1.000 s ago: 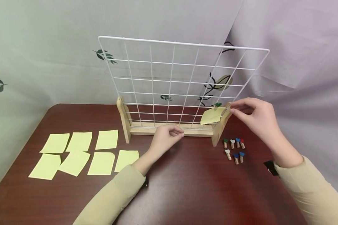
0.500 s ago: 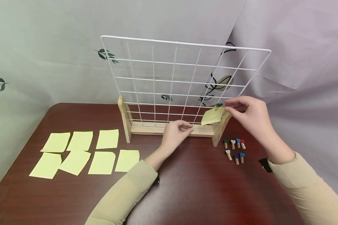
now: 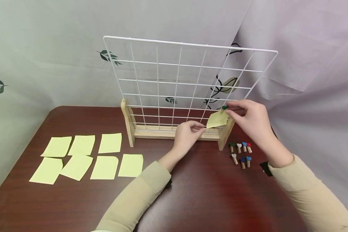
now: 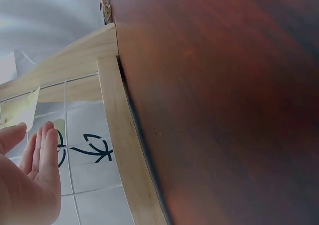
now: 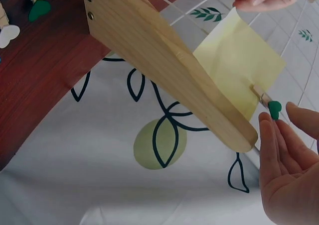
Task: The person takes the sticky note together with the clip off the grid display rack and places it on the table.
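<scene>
A yellow sticky note (image 3: 216,119) hangs on the lower right of a white wire grid (image 3: 178,80), held by a small wooden clothespin (image 5: 261,94) with a green heart (image 5: 274,109). My right hand (image 3: 253,120) is at this clothespin; thumb and fingers stand on either side of the heart, with a gap on the thumb side in the right wrist view. My left hand (image 3: 187,137) is by the note's lower left corner, thumb and fingers apart in the left wrist view. Whether its fingertips touch the note I cannot tell.
Several yellow sticky notes (image 3: 104,168) lie in two rows on the left of the dark red table (image 3: 203,196). Several heart clothespins (image 3: 243,162) lie right of the grid's wooden stand (image 3: 224,135). A pale leaf-patterned cloth (image 3: 61,64) hangs behind.
My left hand has moved right along the stand's base to the note's lower left corner. My right hand has moved left from the stand's edge to the green heart clothespin.
</scene>
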